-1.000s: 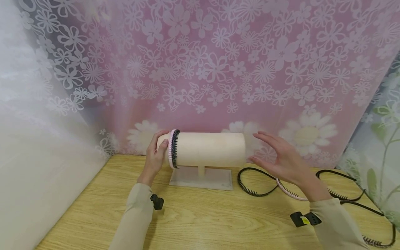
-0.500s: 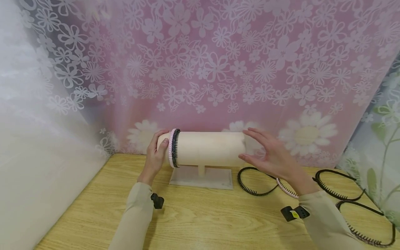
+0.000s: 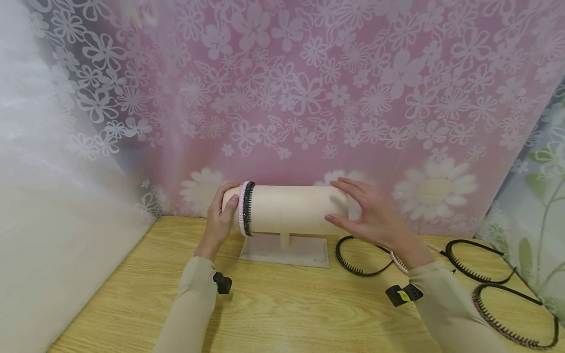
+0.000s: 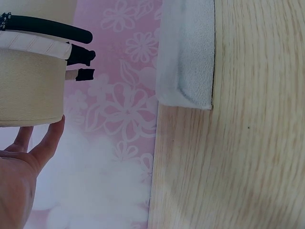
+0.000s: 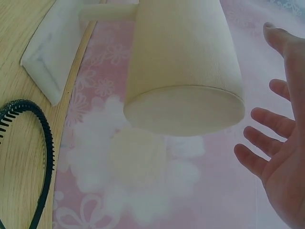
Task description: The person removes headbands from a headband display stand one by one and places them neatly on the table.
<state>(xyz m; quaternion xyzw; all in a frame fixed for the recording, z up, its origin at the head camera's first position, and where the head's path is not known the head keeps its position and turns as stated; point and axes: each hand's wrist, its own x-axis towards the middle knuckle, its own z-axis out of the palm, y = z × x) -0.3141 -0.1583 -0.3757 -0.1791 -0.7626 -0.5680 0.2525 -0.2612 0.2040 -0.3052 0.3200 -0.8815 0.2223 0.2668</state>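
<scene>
A cream-coloured cylindrical headband stand (image 3: 291, 208) lies horizontally on a short post above a flat base (image 3: 309, 252). My left hand (image 3: 218, 223) grips the cylinder's left end, thumb in front and fingers over the back. Just right of that thumb, a pink-and-white striped headband (image 3: 242, 211) and a black toothed headband (image 3: 248, 211) sit side by side around the cylinder. In the left wrist view, their dark tips (image 4: 82, 55) stick out past the cylinder. Near the right end, my right hand (image 3: 375, 215) is spread with its thumb apart; the right wrist view shows it beside the cylinder, holding nothing.
On the wooden table (image 3: 282, 314) to the right lie several headbands: a black toothed one (image 3: 346, 267), a pink one (image 3: 398, 262) partly behind my right arm, another black one (image 3: 470, 272) and a dark brownish one (image 3: 494, 321). A pink flowered curtain (image 3: 309, 98) hangs close behind.
My right hand has moved left, from beyond the stand's right end to overlapping that end. My left hand and the two headbands on the cylinder have stayed put.
</scene>
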